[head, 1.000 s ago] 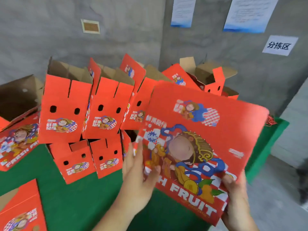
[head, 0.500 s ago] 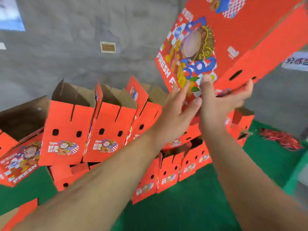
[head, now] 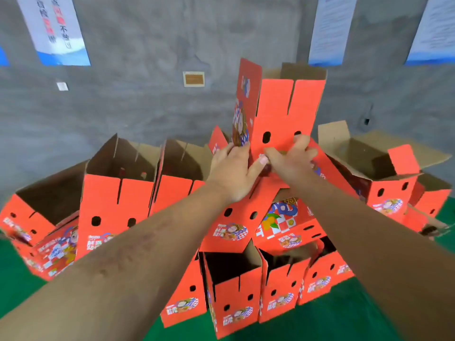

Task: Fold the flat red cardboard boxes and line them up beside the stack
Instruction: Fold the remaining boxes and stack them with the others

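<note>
Two hands grip one upright red box (head: 283,112) atop the pile of folded boxes (head: 236,286); left hand (head: 234,168) pinches its printed side; right hand (head: 290,161) clasps its front, just beside the left.

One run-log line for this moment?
left hand: grips box | right hand: grips box | red box: upright, opened, atop pile | step: placing

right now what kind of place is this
Probably a packing or sorting workshop: many folded red boxes piled on a green surface, printed notices on a bare grey concrete wall.
</note>
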The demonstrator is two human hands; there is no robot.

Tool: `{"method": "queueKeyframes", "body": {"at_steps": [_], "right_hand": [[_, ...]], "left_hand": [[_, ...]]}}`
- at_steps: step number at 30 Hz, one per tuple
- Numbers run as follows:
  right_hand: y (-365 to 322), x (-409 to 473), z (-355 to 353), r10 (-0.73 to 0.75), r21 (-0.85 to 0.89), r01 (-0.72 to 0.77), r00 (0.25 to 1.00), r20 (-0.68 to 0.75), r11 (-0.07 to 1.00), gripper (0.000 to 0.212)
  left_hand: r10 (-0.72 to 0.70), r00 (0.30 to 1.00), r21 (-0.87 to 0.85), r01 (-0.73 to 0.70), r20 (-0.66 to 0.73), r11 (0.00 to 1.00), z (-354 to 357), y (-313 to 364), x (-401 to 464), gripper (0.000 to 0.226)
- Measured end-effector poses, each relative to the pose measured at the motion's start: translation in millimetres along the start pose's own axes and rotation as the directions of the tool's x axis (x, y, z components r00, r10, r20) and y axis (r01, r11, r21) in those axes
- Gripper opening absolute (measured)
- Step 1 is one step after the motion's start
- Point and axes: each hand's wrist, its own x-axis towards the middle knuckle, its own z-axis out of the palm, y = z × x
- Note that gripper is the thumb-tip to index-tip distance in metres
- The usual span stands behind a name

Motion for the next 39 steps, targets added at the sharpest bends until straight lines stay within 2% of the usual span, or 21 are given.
{"method": "queueKeyframes", "body": {"at_steps": [2, 4, 7, 9, 11, 13, 14, 15, 17, 18, 22, 25, 29, 31, 33, 35, 36, 38, 39], "right_hand": [[4.0, 2.9, 1.4, -0.047, 0.064, 0.05, 0.998, -0.048, 0.997, 0.07], [3.0, 8.5, -0.8, -0.094, 0.084, 0.103, 0.991, -0.097, 0.991, 0.064], [7.2, 17.0, -3.3, -0.144, 0.067, 0.147, 0.988, -0.052, 0.987, 0.046], [20.1, 15.4, -0.1, -0.2, -0.002, 0.2, 0.978, 0.053, 0.98, 0.043], [36.1, 8.3, 3.7, -0.22, -0.038, 0.231, 0.957, 0.189, 0.972, 0.064], [45.4, -4.0, 7.4, -0.193, -0.005, 0.202, 0.942, 0.276, 0.979, 0.088], [46.5, -12.7, 8.8, -0.205, 0.011, 0.208, 0.949, 0.24, 0.978, 0.095], [45.7, -22.8, 10.4, -0.246, 0.015, 0.247, 0.96, 0.136, 0.969, 0.097], [39.8, -45.7, 17.8, -0.357, -0.016, 0.358, 0.925, -0.13, 0.934, 0.084], [34.2, -58.3, 23.1, -0.385, -0.013, 0.392, 0.898, -0.212, 0.92, 0.076], [12.8, -101.5, 44.8, -0.406, 0.089, 0.439, 0.878, -0.255, 0.894, 0.058], [8.4, -142.0, 64.4, -0.476, 0.141, 0.509, 0.853, -0.215, 0.849, 0.052], [7.2, -223.1, 114.0, -0.554, 0.287, 0.554, 0.828, -0.087, 0.782, 0.044], [5.9, -273.5, 151.9, -0.561, 0.385, 0.51, 0.827, 0.025, 0.769, 0.04], [8.5, -334.4, 196.1, -0.541, 0.413, 0.432, 0.818, 0.196, 0.802, 0.038], [14.2, -399.3, 238.0, -0.423, 0.398, 0.254, 0.798, 0.429, 0.882, 0.041], [17.8, -431.3, 255.1, -0.305, 0.355, 0.11, 0.771, 0.559, 0.928, 0.04], [27.2, -488.4, 284.9, -0.024, 0.185, -0.175, 0.66, 0.751, 0.967, 0.037], [33.5, -512.8, 297.5, 0.081, 0.093, -0.254, 0.599, 0.796, 0.963, 0.035]], "left_hand": [[0.074, 0.996, -0.039, -0.076, -0.049, 0.996, 3.8, -6.1, -4.5, 0.073], [0.087, 0.993, -0.197, -0.102, -0.084, 0.975, 5.9, -7.2, -5.7, 0.076], [-0.029, 0.994, -0.268, 0.0, -0.104, 0.963, 9.7, -8.3, 0.2, 0.079], [-0.087, 0.994, -0.169, 0.075, -0.062, 0.983, 15.4, -11.4, 1.4, 0.081], [-0.069, 0.997, -0.053, 0.067, -0.037, 0.996, 24.2, -13.9, -1.3, 0.078], [-0.058, 0.997, -0.045, 0.056, -0.046, 0.997, 30.2, -11.5, -4.3, 0.068], [-0.061, 0.997, -0.061, 0.058, -0.048, 0.996, 31.4, -8.7, -5.6, 0.065], [-0.063, 0.997, -0.084, 0.059, -0.047, 0.995, 32.2, -6.3, -6.7, 0.064], [-0.045, 0.996, -0.144, 0.034, -0.072, 0.989, 32.0, -2.8, -13.0, 0.058], [-0.021, 0.994, -0.189, 0.001, -0.104, 0.982, 30.8, -1.9, -18.6, 0.052], [0.054, 0.967, -0.375, -0.148, -0.249, 0.915, 22.5, -11.6, -61.0, 0.038], [0.003, 0.946, -0.471, -0.164, -0.323, 0.867, 10.0, -32.3, -107.5, 0.038], [-0.116, 0.937, -0.546, -0.088, -0.328, 0.833, -4.6, -79.8, -196.4, 0.041], [-0.26, 0.921, -0.601, 0.037, -0.289, 0.799, -7.6, -116.0, -255.9, 0.042], [-0.442, 0.868, -0.634, 0.213, -0.227, 0.744, -6.8, -158.1, -321.7, 0.042], [-0.618, 0.775, -0.64, 0.411, -0.131, 0.65, -4.6, -202.6, -389.8, 0.042], [-0.697, 0.713, -0.631, 0.508, -0.073, 0.586, -4.2, -224.3, -423.6, 0.042], [-0.81, 0.587, -0.563, 0.671, 0.006, 0.482, -4.9, -264.9, -487.6, 0.041], [-0.848, 0.528, -0.519, 0.735, 0.033, 0.437, -5.9, -282.3, -516.6, 0.04]]}}
